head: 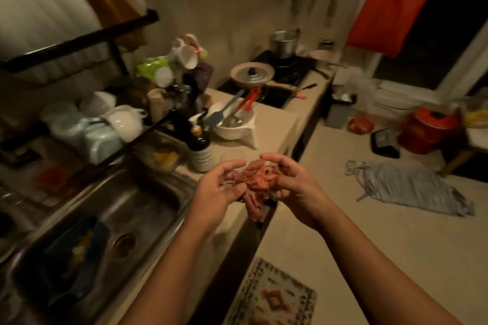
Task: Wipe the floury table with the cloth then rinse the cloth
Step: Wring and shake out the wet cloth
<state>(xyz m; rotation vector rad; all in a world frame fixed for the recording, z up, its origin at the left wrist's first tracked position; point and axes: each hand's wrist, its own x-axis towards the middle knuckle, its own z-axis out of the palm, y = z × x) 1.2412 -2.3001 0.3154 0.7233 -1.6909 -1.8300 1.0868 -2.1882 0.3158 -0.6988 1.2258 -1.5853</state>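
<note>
Steel sink (105, 206) lies left of the fingers (233, 165), and a dark bottle (201, 150) stands on the counter (272, 124) just beyond them. The left hand (219, 190) curls its fingers round the crumpled reddish cloth (256, 187), and the right hand (293, 185) grips its other side, so the cloth hangs bunched between both hands above the counter's front edge. Right of the fingers, a striped grey garment (406, 187) lies on the floor.

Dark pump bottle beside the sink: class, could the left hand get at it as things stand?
Probably yes: the bottle stands just beyond the left hand with nothing between, though it and the right hand hold the cloth.
</note>
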